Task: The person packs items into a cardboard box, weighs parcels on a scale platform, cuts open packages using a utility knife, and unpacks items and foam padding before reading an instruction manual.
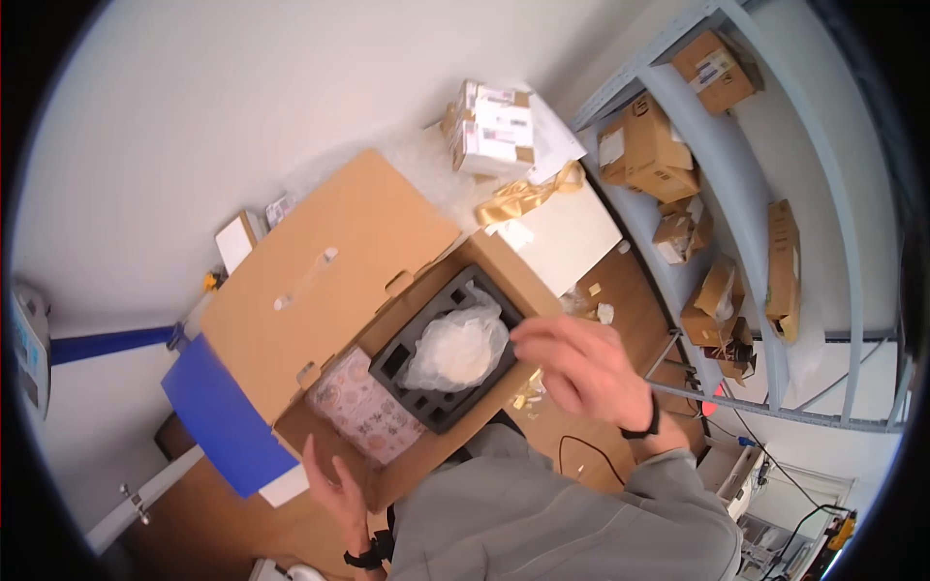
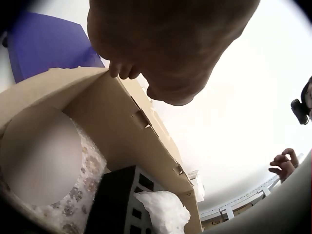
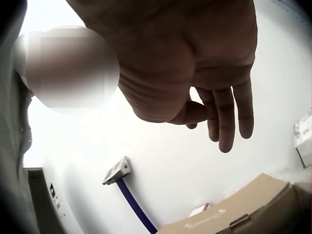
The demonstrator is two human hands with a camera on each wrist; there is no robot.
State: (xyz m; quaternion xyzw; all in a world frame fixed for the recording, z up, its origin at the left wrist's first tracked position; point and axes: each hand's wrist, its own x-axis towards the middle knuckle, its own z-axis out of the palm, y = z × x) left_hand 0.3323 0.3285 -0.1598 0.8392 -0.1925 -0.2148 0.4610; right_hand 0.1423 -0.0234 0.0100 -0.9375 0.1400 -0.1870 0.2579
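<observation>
A large cardboard box point(image 1: 431, 436) stands with its lid point(image 1: 325, 247) folded back. Inside it lies a dark grey foam insert point(image 1: 395, 356) with cut-out slots, and on that a white bundle in clear plastic point(image 1: 455, 351). A bubble-wrapped, patterned flat packet point(image 1: 363, 407) fills the other end. My left hand point(image 1: 334, 494) is beside the box's near left end, thumb and fingers apart. Above the right end hovers my right hand point(image 1: 586, 373), its fingers loosely bent and holding nothing; the right wrist view shows this hand point(image 3: 195, 68) high above the box.
A white table point(image 1: 572, 237) behind the box bears white-labelled parcels point(image 1: 492, 131) and a gold ribbon point(image 1: 528, 198). Grey shelving point(image 1: 746, 184) with several cartons rises at the right. A blue panel point(image 1: 218, 416) sits left of the box. Scraps point(image 1: 528, 392) litter the wooden floor.
</observation>
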